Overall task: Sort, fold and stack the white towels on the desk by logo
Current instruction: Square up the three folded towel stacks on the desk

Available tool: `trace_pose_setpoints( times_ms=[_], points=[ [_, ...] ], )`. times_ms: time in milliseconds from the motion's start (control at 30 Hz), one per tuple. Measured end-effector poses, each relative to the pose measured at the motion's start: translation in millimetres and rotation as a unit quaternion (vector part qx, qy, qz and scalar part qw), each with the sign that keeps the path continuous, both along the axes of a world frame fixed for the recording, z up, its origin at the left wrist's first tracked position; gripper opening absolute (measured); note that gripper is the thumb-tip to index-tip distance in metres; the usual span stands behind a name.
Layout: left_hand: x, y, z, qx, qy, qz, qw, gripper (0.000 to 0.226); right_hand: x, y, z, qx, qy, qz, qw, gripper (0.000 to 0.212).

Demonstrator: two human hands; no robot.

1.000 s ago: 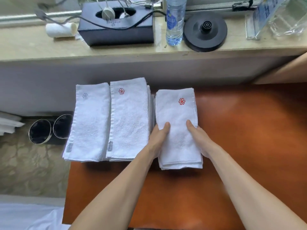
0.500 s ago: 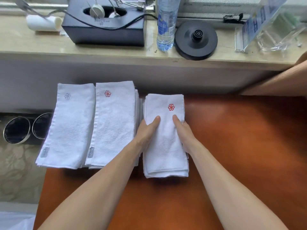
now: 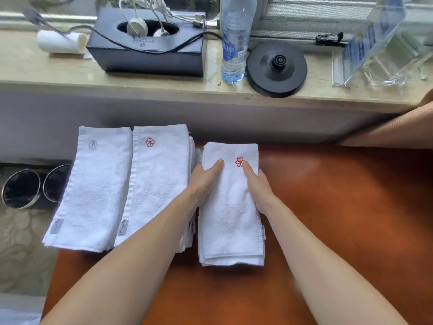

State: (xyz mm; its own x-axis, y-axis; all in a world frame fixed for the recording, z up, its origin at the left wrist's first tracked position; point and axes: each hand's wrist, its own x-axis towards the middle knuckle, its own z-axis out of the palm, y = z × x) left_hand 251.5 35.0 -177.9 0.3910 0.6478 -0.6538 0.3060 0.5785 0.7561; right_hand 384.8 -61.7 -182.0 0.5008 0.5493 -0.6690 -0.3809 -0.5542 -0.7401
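The orange-brown desk [image 3: 339, 207] runs wide and bare to the right of your right hand, so that is your free room. To the left of your left hand it is crowded: the red-logo stack [image 3: 154, 188] lies just beside that hand, and the grey-logo stack [image 3: 93, 191] beyond it seems to sit at or over the desk's left edge, with two dark cups [image 3: 35, 187] lower down past it. Under your palms is the folded red-logo towel pile [image 3: 230, 228], its near edge layered and slightly uneven. Your left hand [image 3: 203, 181] and right hand [image 3: 257, 186] both lie flat on its far half, fingers straight and close together, pressing down. The left one straddles the pile's left edge, and the right fingertips rest just beside the red flower logo [image 3: 239, 162]. Pushing forward with flat palms could slide the top layer off the ones beneath and open the fold. A sideways shove to the left could nudge the neighbouring stack toward that edge. Ahead of your fingertips the wall below the window ledge [image 3: 70, 73] stops any forward travel, so shift things rightward if you need space.
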Motion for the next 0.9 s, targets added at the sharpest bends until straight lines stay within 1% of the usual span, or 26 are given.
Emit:
trace_pose_setpoints(
  times_ms=[100, 200, 267, 367, 467, 567, 667, 767, 800, 833, 900],
  points=[
    [4, 3, -5, -0.003, 0.006, -0.001, 1.0, 0.03, -3, 1, -4, 0.002, -0.009, -0.001, 1.0, 0.049],
    [7, 9, -5, -0.021, 0.002, -0.001, 1.0, 0.036, 1, 3, -1, 0.004, -0.001, 0.011, 1.0, 0.044],
    [10, 11, -7, -0.016, 0.008, 0.002, 1.0, 0.038, 3, 3, 0, 0.001, -0.003, 0.023, 1.0, 0.048],
    [16, 12, -8, -0.002, 0.028, 0.015, 0.999, 0.035, 9, 5, -2, 0.0, -0.047, 0.014, 0.999, 0.045],
    [19, 16, -12, 0.019, 0.043, 0.015, 0.999, 0.038, 13, 17, -2, -0.007, -0.064, 0.005, 0.998, 0.054],
    [15, 18, -11, 0.023, 0.036, -0.003, 0.999, 0.039, 17, 15, -5, -0.016, -0.066, 0.045, 0.997, 0.057],
    [2, 3, -1, 0.022, 0.027, -0.025, 0.999, 0.041, 20, 0, -5, -0.012, -0.041, 0.068, 0.997, 0.056],
    [-22, -37, 6, 0.029, 0.041, -0.026, 0.998, 0.054, 11, -28, 1, -0.034, 0.007, 0.078, 0.996, 0.054],
    [-32, -53, 8, 0.03, 0.048, -0.017, 0.998, 0.056, 2, -41, 4, -0.029, 0.029, 0.081, 0.996, 0.055],
    [-42, -69, 9, 0.027, 0.053, -0.002, 0.998, 0.054, -9, -55, 7, -0.024, 0.046, 0.084, 0.995, 0.055],
    [-62, -98, 8, 0.018, 0.05, 0.016, 0.998, 0.044, -33, -87, 8, -0.012, 0.047, 0.081, 0.996, 0.053]
  ],
)
